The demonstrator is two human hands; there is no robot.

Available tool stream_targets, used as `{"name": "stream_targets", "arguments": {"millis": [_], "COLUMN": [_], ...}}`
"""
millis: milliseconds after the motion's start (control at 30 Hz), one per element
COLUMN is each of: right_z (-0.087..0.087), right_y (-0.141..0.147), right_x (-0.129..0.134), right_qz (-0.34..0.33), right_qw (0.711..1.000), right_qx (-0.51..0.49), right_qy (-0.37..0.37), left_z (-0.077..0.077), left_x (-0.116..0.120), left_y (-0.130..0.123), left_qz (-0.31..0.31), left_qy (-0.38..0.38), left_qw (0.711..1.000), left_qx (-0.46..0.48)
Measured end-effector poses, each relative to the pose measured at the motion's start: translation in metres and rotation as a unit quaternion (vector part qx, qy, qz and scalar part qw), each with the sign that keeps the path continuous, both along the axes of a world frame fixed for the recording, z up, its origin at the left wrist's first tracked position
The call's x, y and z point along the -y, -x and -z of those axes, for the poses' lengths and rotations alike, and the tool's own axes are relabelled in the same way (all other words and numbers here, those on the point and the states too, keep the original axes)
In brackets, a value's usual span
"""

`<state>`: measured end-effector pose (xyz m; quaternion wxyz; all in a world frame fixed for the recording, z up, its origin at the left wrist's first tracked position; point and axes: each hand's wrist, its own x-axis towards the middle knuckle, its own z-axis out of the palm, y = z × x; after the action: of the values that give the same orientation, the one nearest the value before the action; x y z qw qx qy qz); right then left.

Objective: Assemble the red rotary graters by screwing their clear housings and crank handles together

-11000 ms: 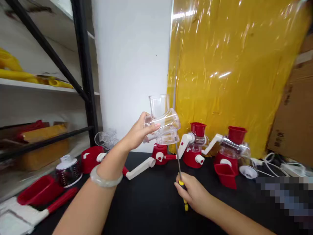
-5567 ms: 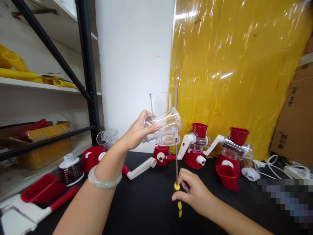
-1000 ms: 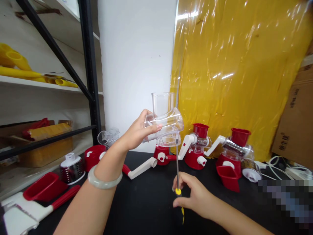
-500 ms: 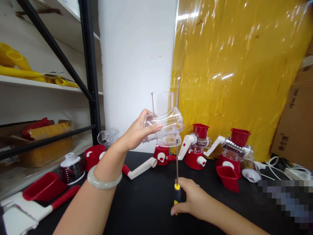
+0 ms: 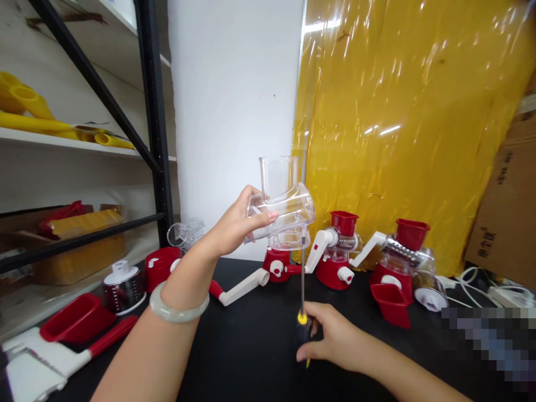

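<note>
My left hand point(image 5: 234, 226) grips a clear plastic grater housing point(image 5: 293, 204) by its side, thumb across the front. The housing is raised in front of me, its square chute pointing up. My right hand point(image 5: 333, 338) is closed round the dark handle of a screwdriver point(image 5: 302, 287) with a yellow collar. Its shaft points straight up, and the tip reaches the lower right part of the housing. Whether a screw sits at the tip is too small to tell. Behind the housing stands a red grater base point(image 5: 276, 267).
Two assembled red rotary graters, one near point(image 5: 335, 271) and one farther right point(image 5: 412, 234), stand at the back. A white crank handle point(image 5: 247, 287), a drum grater point(image 5: 123, 287), a red hopper point(image 5: 79, 318) and a red base point(image 5: 161, 265) lie leftward. A black metal shelf point(image 5: 153, 123) rises at left.
My right fingers have shifted on the screwdriver handle, and the handle looks turned and slightly tilted. The housing and my left hand have barely moved.
</note>
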<state>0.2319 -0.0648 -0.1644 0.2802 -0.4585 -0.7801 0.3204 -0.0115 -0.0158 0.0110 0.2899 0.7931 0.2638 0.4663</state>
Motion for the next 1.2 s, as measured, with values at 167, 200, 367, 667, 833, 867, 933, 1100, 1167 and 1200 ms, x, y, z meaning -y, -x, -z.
{"name": "stream_targets", "arguments": {"millis": [167, 200, 367, 667, 833, 867, 933, 1100, 1167, 1200], "right_z": [-0.005, -0.005, 0.001, -0.002, 0.000, -0.001, -0.003, 0.001, 0.002, 0.002], "right_y": [-0.007, -0.006, 0.001, -0.007, -0.004, -0.005, -0.006, -0.003, -0.002, -0.003], "right_x": [0.005, 0.005, 0.001, 0.000, 0.001, 0.002, 0.003, 0.002, 0.003, 0.003], "right_qz": [-0.110, -0.116, -0.004, -0.116, -0.044, -0.070, -0.133, -0.094, -0.051, -0.052], "right_qw": [0.989, 0.987, 0.996, 0.982, 0.993, 0.991, 0.982, 0.983, 0.989, 0.990], "right_qx": [-0.092, -0.107, -0.085, -0.141, -0.108, -0.113, -0.131, -0.149, -0.132, -0.127], "right_qy": [0.024, 0.034, -0.004, 0.056, 0.010, 0.013, 0.033, 0.056, 0.038, 0.033], "left_z": [0.001, 0.001, 0.001, 0.000, 0.000, 0.000, 0.001, 0.001, 0.001, 0.001], "left_x": [-0.002, -0.002, -0.002, -0.001, -0.001, -0.002, -0.003, -0.003, -0.003, -0.003], "left_y": [0.001, 0.001, 0.001, 0.000, 0.000, 0.000, 0.001, 0.000, 0.000, 0.001], "left_qz": [0.004, 0.003, 0.003, -0.001, 0.000, 0.001, 0.001, -0.002, 0.000, 0.001], "left_qy": [-0.002, -0.001, 0.000, -0.001, -0.006, -0.006, -0.006, -0.006, -0.005, -0.005], "left_qw": [1.000, 1.000, 1.000, 1.000, 1.000, 1.000, 1.000, 1.000, 1.000, 1.000], "left_qx": [0.003, 0.002, 0.001, 0.000, 0.002, 0.002, 0.003, 0.005, 0.005, 0.006]}}
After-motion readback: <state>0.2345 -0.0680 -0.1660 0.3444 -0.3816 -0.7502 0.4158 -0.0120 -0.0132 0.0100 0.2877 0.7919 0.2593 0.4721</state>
